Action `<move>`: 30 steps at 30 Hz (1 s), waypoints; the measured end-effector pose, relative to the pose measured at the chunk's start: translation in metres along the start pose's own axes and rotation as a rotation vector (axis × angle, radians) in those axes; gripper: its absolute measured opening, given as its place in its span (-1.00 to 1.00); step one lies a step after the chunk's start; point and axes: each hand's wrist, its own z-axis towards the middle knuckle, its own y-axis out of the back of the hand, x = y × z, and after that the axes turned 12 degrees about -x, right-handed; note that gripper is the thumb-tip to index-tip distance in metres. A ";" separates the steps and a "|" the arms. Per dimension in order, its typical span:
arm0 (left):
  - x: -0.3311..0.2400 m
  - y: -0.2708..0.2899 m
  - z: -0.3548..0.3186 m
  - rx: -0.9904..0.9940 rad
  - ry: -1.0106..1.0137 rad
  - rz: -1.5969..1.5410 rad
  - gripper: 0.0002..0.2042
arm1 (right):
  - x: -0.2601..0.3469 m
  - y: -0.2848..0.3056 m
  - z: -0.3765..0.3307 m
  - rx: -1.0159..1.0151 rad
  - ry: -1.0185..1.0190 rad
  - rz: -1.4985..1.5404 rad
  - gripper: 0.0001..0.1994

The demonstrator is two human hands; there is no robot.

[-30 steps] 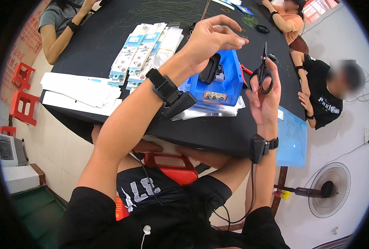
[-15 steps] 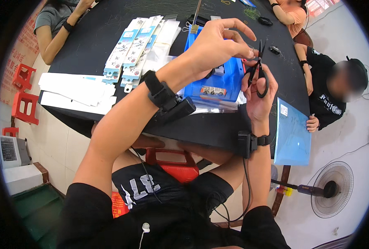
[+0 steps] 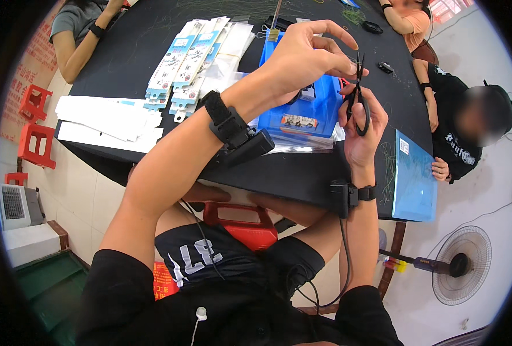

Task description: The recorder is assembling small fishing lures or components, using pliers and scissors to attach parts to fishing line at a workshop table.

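Note:
My left hand (image 3: 308,55) is raised over the blue plastic tray (image 3: 273,122), its index finger arched and its thumb and other fingers drawn together in a pinch. What it pinches is too fine to make out. Just right of it, my right hand (image 3: 368,124) has black scissors (image 3: 358,95) by the finger loops. The blades point up and away from me, and their tips are beside the left fingertips. Inside the tray lies a small orange-and-white labelled piece (image 3: 299,121). A metal binder clip (image 3: 273,36) grips the tray's far end.
Printed white-and-blue cards (image 3: 178,63) and clear sleeves (image 3: 233,49) are stacked left of the tray, near white strips (image 3: 103,118). A blue folder (image 3: 414,181) lies at the table's right edge, touched by a co-worker's hand (image 3: 439,168). Green thread (image 3: 354,16) lies at the far side.
The blue folder has shifted slightly right, and green strands show beside it. The scissor handles look a little closer together. My left hand keeps its pinch.

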 end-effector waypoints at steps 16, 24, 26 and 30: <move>-0.002 0.001 0.000 0.015 0.003 0.023 -0.66 | 0.000 0.000 -0.002 -0.004 -0.012 -0.069 -0.62; -0.003 0.001 -0.001 0.023 -0.019 0.064 -0.62 | 0.000 -0.001 -0.004 -0.021 -0.015 -0.094 -0.63; -0.003 0.000 -0.001 0.022 -0.024 0.080 -0.62 | 0.000 -0.001 -0.004 -0.027 -0.011 -0.095 -0.64; -0.003 0.000 0.000 0.027 -0.021 0.037 -0.63 | -0.001 -0.002 -0.005 -0.031 -0.005 -0.087 -0.66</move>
